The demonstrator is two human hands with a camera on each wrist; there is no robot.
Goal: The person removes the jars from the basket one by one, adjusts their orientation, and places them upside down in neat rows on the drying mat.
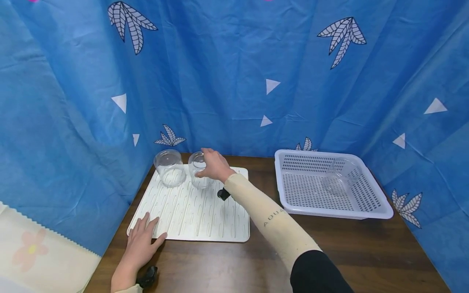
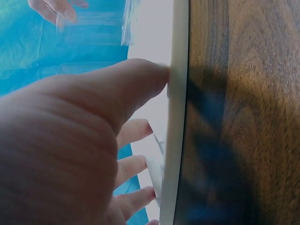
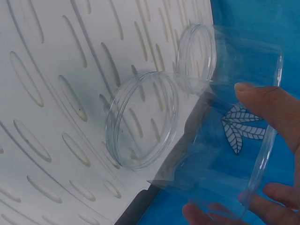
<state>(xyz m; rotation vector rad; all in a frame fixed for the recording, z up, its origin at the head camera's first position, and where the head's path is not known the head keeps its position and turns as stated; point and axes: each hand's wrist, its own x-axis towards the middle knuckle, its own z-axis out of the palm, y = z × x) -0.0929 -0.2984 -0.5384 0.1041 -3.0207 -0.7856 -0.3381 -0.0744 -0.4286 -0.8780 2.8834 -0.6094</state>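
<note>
My right hand (image 1: 217, 165) grips a clear plastic container (image 1: 194, 173) near its upper rim, the thumb on one side and the fingers on the other. In the right wrist view, the round base of this container (image 3: 140, 119) is at the white ridged mat (image 3: 51, 140); I cannot tell whether it bears its full weight. Just left of it, a similar clear container (image 1: 169, 167) stands upright at the mat's back left. My left hand (image 1: 141, 244) rests on the mat's front left corner, fingers spread, thumb (image 2: 136, 84) at the front edge.
A white perforated plastic basket (image 1: 322, 211) stands on the right of the brown wooden table (image 1: 227, 264). One more clear container (image 1: 342, 177) is inside it, toward the right. Blue curtain (image 1: 234, 81) hangs behind the table and along both sides.
</note>
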